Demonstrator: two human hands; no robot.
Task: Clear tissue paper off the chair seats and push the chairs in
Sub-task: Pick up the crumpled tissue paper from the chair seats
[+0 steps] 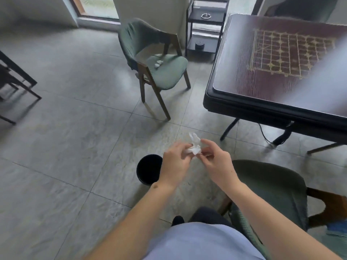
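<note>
A crumpled white tissue (pixel 194 146) is pinched between my left hand (pixel 175 162) and my right hand (pixel 216 160), held above the floor in front of me. Both hands grip it. A green padded chair (pixel 167 72) stands pulled out ahead, left of the table, with small white tissue wads (pixel 158 63) lying on its seat. A second green chair (pixel 270 184) is close at my right, its seat showing no tissue. The dark table (pixel 244 87) carries a chess board pattern.
A black round bin (pixel 148 171) stands on the floor just left of my left hand. A black shelf unit (pixel 205 25) stands behind the table's far corner. Dark furniture legs (pixel 16 87) are at the far left. A cable hangs under the table.
</note>
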